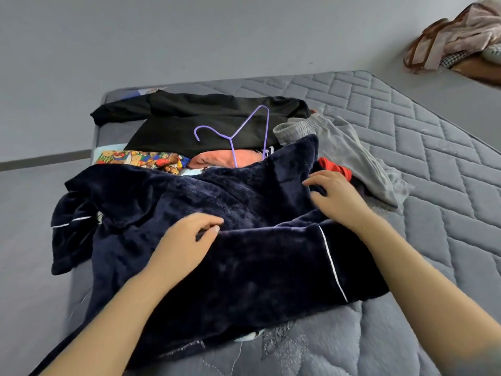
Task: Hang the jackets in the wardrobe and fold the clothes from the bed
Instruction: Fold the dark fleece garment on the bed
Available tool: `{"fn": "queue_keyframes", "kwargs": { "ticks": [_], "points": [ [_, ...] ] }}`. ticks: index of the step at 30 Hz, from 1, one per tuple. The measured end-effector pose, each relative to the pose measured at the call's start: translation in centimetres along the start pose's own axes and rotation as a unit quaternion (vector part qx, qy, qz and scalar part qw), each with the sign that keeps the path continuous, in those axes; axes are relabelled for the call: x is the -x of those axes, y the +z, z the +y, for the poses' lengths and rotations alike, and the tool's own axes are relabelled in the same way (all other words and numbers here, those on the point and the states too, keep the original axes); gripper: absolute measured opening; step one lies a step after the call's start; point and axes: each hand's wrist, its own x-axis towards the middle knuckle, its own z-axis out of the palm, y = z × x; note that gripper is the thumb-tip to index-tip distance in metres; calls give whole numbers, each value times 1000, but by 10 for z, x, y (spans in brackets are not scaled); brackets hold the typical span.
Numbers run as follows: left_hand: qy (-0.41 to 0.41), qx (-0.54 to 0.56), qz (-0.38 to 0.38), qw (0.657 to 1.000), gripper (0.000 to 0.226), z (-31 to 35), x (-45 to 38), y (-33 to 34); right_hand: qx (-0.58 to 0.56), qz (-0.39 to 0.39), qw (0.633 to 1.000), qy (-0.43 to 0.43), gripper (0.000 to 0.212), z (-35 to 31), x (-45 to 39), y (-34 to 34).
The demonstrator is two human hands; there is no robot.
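Brown-strapped bag beside grey wall

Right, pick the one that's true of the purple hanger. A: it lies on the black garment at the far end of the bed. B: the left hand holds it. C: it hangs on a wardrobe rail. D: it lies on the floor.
A: the purple hanger rests on the black garment, away from both hands.
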Motion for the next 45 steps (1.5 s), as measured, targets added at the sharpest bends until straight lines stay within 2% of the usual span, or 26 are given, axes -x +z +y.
{"fn": "queue_keyframes", "kwargs": {
  "ticks": [2, 4, 7, 10, 12, 14, 16, 18, 20, 22, 24, 27, 31, 33, 35, 37, 39, 41, 44, 45],
  "points": [
    [-10, -30, 22, 999, 22, -7, -36, -18, 43, -52, 998, -21, 33, -1, -47, 5],
    [-31, -63, 28, 997, 23, -18, -73, -34, 96, -62, 993, -38, 38, 6, -92, 10],
    [-50, -94, 32, 994, 22, -35, -123, -45, 99, -103, 988, -59, 39, 14, -148, 17],
    [-74, -66, -18, 995, 26, -48, -157, -30, 153, -170, 970, -83, 36, 21, -176, 35],
    [-110, -72, -73, 989, 28, -59, -171, -13, 212, -203, 953, -77, 51, 29, -180, 46],
    [-130, -149, -110, 974, 35, -74, -180, -3, 264, -226, 936, -60, 67, 38, -187, 49],
    [-137, -238, -122, 954, 48, -85, -184, -3, 292, -232, 927, -34, 70, 43, -194, 46],
    [-142, -255, -116, 949, 56, -91, -187, -7, 304, -226, 925, -18, 67, 44, -200, 43],
    [-135, -199, -87, 967, 52, -93, -189, -15, 313, -190, 930, -15, 61, 44, -204, 38],
    [-104, -143, -32, 984, 36, -88, -192, -26, 313, -139, 939, -16, 53, 43, -207, 31],
    [-73, -137, 1, 988, 23, -77, -196, -38, 292, -107, 950, -11, 46, 43, -208, 24],
    [-52, -184, 1, 982, 15, -61, -196, -48, 281, -122, 952, 11, 46, 41, -203, 13],
    [-28, -210, 22, 977, 10, -47, -175, -55, 282, -194, 938, 53, 44, 42, -188, -15],
    [1, -192, 46, 980, 16, -38, -155, -61, 260, -158, 952, 1, 32, 44, -172, -31],
    [36, -176, 62, 982, 22, -27, -129, -67, 225, -32, 968, -106, 28, 51, -142, -39],
    [69, -172, 54, 981, 29, -17, -96, -65, 215, 98, 954, -183, 26, 58, -98, -39],
    [93, -166, 16, 982, 35, -11, -61, -56, 253, 134, 936, -203, 26, 68, -50, -32],
    [120, -166, -43, 978, 37, -9, -33, -41, 273, 70, 941, -187, 32, 82, -14, -23],
    [132, -167, -123, 969, 26, -14, -9, -16, 201, -135, 967, -83, 38, 88, 4, -27],
    [124, -179, -131, 967, 18, -17, -6, -9, 186, -170, 966, -56, 38, 84, 4, -33]
  ]
}}
